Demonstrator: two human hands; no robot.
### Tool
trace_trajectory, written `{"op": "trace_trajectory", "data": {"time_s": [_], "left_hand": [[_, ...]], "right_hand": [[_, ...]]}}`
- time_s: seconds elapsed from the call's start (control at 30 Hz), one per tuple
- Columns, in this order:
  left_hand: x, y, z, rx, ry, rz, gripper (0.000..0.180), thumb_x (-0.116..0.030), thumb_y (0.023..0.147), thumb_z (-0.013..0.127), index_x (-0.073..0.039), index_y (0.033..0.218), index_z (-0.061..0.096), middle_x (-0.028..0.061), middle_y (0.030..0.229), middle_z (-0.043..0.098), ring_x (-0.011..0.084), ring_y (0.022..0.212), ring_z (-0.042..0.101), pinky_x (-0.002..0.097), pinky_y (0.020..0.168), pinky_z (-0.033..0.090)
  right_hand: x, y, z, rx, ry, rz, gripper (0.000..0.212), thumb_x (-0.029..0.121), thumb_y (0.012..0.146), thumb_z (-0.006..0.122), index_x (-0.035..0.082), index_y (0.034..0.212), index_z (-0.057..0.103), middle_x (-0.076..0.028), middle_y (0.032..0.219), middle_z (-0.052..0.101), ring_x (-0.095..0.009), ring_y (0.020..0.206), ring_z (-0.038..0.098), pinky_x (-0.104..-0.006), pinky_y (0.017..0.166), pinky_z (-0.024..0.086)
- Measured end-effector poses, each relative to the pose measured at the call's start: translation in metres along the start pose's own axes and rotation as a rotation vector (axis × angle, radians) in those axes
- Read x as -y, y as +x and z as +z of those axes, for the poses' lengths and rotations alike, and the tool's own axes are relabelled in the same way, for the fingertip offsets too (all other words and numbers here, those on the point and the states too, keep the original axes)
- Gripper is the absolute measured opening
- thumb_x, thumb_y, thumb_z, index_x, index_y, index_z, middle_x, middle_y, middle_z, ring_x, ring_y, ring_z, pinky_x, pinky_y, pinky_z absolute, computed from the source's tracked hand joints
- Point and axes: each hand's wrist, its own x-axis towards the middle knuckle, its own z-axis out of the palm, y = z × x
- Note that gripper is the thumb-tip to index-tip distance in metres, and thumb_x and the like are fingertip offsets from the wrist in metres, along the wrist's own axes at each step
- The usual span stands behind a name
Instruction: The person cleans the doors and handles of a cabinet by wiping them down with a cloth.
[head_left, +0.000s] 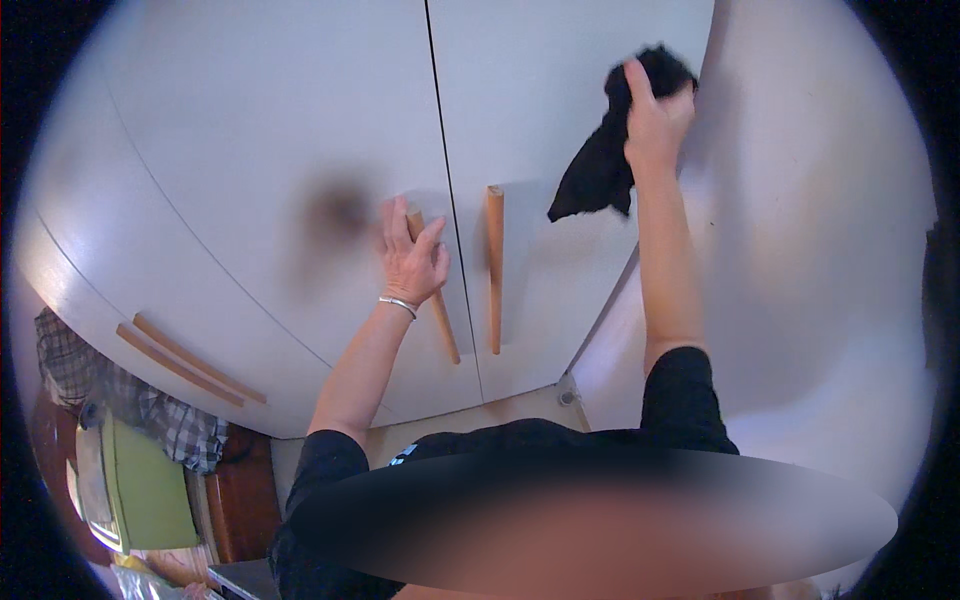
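Black cloth (pixel 600 165) trails leftward from a clutching right hand (pixel 656 128), near the edge of a wardrobe (pixel 560 70). Left hand (pixel 411 264) spreads over a handle (pixel 445 325).

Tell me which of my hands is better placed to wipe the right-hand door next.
Probably your right hand: it already grips the black cloth in front of the right-hand door. Your left hand is at the wooden handle on the left-hand door, and no cloth shows in it.
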Motion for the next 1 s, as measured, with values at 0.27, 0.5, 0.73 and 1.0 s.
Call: {"op": "trace_trajectory", "data": {"time_s": [0.27,0.5,0.73,1.0], "left_hand": [[-0.003,0.001,0.001,-0.024,0.028,0.002,0.044,-0.016,0.064,0.069,-0.023,0.107,0.06,0.0207,0.143,0.024,0.0389,0.136,0.017,0.0483,0.11,0.003],[-0.002,0.0,0.0,-0.087,0.044,0.027,0.039,-0.017,0.062,0.069,-0.022,0.1,0.062,0.0215,0.143,0.026,0.0379,0.135,0.02,0.0451,0.11,0.003],[-0.003,-0.001,0.002,-0.099,0.056,-0.002,0.04,-0.018,0.066,0.066,-0.026,0.105,0.061,0.0203,0.139,0.031,0.0352,0.128,0.03,0.0487,0.107,0.013],[-0.003,0.001,0.007,-0.108,0.036,0.001,0.039,-0.018,0.066,0.065,-0.026,0.104,0.061,0.0209,0.138,0.032,0.0357,0.126,0.032,0.0479,0.107,0.012]], "right_hand": [[0.034,0.073,0.056,0.117,-0.825,-0.191,0.048,0.026,0.06,0.074,-0.005,0.093,0.059,-0.021,0.095,0.062,-0.033,0.09,0.06,-0.0405,0.082,0.046],[0.054,0.066,0.053,0.232,-0.702,-0.09,0.043,0.016,0.057,0.073,-0.007,0.09,0.059,-0.019,0.089,0.064,-0.028,0.081,0.062,-0.0357,0.075,0.05],[0.042,0.073,0.057,0.149,-0.779,-0.111,0.048,0.015,0.056,0.072,-0.01,0.094,0.057,-0.019,0.087,0.063,-0.027,0.079,0.062,-0.0339,0.074,0.05],[0.033,0.078,0.054,0.103,-0.822,-0.13,0.042,0.014,0.059,0.069,-0.009,0.093,0.058,-0.019,0.086,0.062,-0.027,0.079,0.062,-0.0341,0.073,0.05]]}}
